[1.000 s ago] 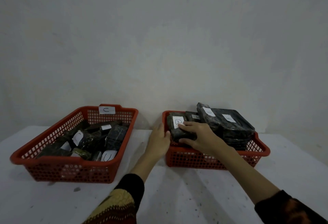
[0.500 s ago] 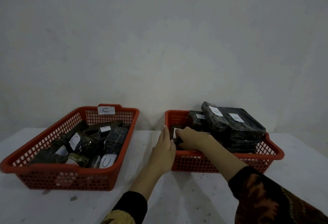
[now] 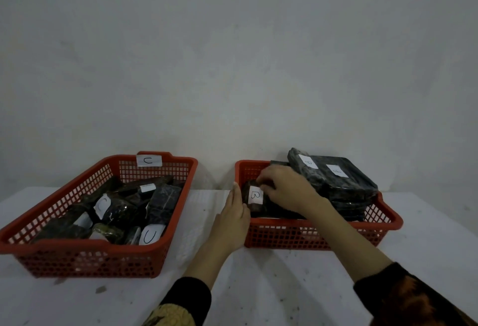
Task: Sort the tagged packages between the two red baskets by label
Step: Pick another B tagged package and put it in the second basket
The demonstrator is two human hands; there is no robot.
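Light: dim, flat, grey cast overall.
Shadows: soft, faint, under the left basket (image 3: pixel 85 261) and forearms on the table (image 3: pixel 284 287).
Glare: none; white tags brightest.
Blur: mild softness, dark packages (image 3: pixel 336 181) lack detail.
Edges: wide-angle bowing, corners darker.

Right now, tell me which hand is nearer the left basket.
Left. The left hand rests against the right basket, facing the gap beside the left basket. The right hand reaches over the right basket, farther off.
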